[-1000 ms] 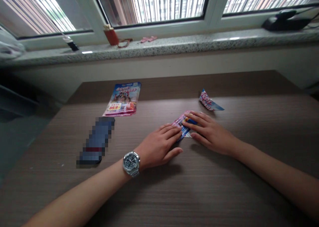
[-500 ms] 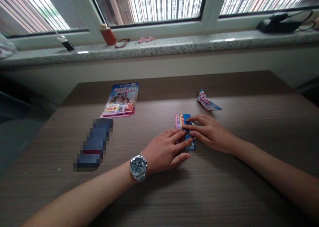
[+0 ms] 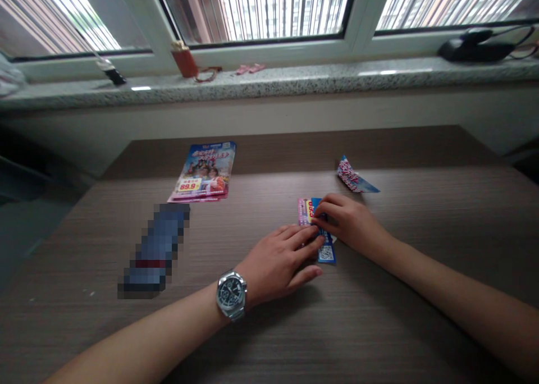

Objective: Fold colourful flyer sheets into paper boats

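A small folded leaflet point(image 3: 326, 253), pink on its left and blue on its right, lies on the brown table. My left hand point(image 3: 280, 260), with a silver watch point(image 3: 231, 295) on the wrist, rests flat across the leaflet's lower left part, fingers stretched out. At its upper right edge my right hand point(image 3: 347, 221) has its thumb and fingers pinched together on the paper. Beyond my right hand stands a folded paper piece point(image 3: 353, 177) with angled wings.
A stack of printed leaflets point(image 3: 206, 170) lies at the back left, with a blurred dark blue object point(image 3: 155, 249) in front of it. The stone windowsill point(image 3: 303, 83) holds a red lighter-like item point(image 3: 184, 61) and a black device point(image 3: 475, 48).
My right hand's fingers have drawn together at the leaflet's edge. A corner with a square code shows more clearly below them. My left hand stays nearly in place.
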Demonstrator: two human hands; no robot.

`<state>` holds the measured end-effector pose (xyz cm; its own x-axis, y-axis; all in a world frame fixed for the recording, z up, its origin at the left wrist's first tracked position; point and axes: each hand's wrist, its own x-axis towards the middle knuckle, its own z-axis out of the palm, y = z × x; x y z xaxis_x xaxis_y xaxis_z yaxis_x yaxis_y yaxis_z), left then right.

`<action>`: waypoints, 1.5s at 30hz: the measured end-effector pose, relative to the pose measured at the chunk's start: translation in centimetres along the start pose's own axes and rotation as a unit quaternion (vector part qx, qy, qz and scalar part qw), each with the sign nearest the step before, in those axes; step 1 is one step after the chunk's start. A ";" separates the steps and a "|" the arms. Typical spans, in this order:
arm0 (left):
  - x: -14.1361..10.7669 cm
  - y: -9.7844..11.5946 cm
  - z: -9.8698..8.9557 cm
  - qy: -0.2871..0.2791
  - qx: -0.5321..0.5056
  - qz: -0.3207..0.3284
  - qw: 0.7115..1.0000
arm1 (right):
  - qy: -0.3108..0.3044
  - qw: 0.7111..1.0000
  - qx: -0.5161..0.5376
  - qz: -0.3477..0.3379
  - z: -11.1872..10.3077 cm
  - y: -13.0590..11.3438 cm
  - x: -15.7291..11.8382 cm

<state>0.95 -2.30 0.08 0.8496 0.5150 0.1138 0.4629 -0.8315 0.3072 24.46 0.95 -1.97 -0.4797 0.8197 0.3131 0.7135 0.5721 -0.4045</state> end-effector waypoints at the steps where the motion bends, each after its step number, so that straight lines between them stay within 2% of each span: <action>1: 0.0 0.0 0.0 -0.001 0.000 -0.002 1.000 | -0.003 1.000 -0.007 0.002 0.0 -0.1 0.1; 5: 0.0 0.0 0.0 -0.005 -0.007 -0.003 1.000 | -0.004 1.000 -0.018 0.014 -0.1 -0.2 0.6; 18: -0.2 0.0 0.3 0.002 -0.019 -0.004 1.000 | 0.053 0.995 -0.067 0.044 0.6 1.3 2.9; 25: -0.5 -0.1 0.2 -0.004 -0.020 -0.015 1.000 | 0.079 0.994 -0.044 0.064 1.1 2.0 3.5; 29: -0.5 -0.2 0.2 -0.008 -0.011 -0.017 1.000 | 0.072 0.995 0.006 0.066 0.4 1.7 2.9; 35: -0.4 -0.2 0.3 -0.007 0.002 -0.012 1.000 | 0.039 0.995 0.089 0.030 -1.2 1.0 0.7; 38: -0.4 -0.4 0.0 -0.017 0.008 0.003 1.000 | 0.024 0.997 0.071 -0.019 -1.5 0.8 -0.9; 45: -0.5 -1.0 -0.5 -0.036 0.005 0.036 0.999 | -0.010 0.999 0.032 -0.028 -1.2 0.3 -3.7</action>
<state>-0.07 -1.65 0.21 0.8965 0.4380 0.0669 0.4024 -0.8679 0.2912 27.14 -1.96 -2.21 -0.5280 0.7867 0.3199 0.6518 0.6169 -0.4410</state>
